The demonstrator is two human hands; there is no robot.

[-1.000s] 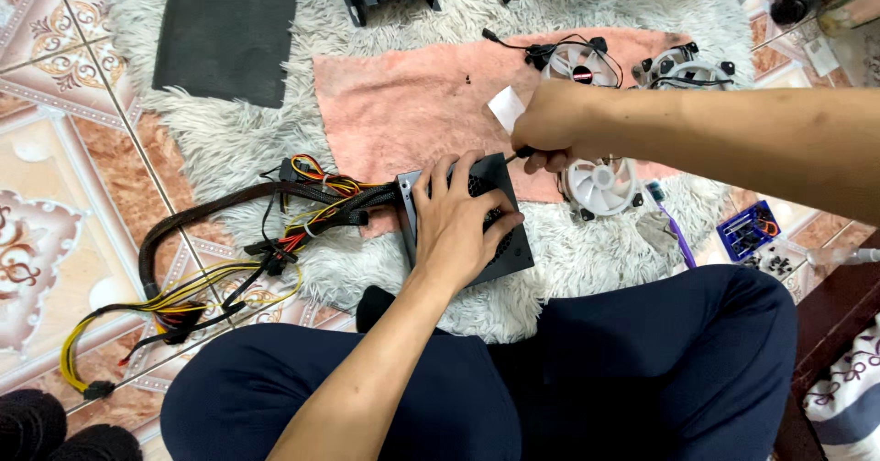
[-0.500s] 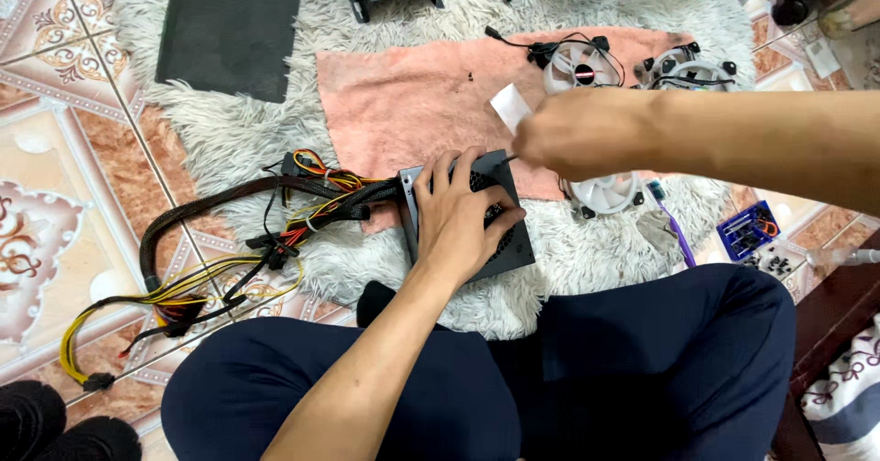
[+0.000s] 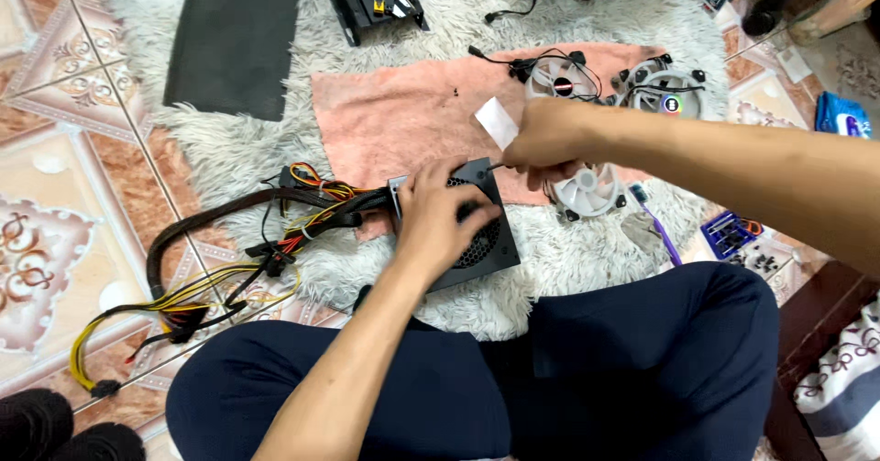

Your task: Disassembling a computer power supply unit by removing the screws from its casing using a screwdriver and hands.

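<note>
Shaggy rug w/ pink cloth point(image 3: 403, 122): our left hand point(image 3: 440, 218) presses flat on black power supply point(image 3: 477, 241), unchanged. Right hand point(image 3: 541, 140), still clenched round screwdriver at its corner, barely shifted; screw work continues.

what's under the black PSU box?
The PSU lies on the shaggy white rug, its far edge over the pink towel. Left hand covers its top, so the fan grille shows only partly; its underside is hidden.
</note>
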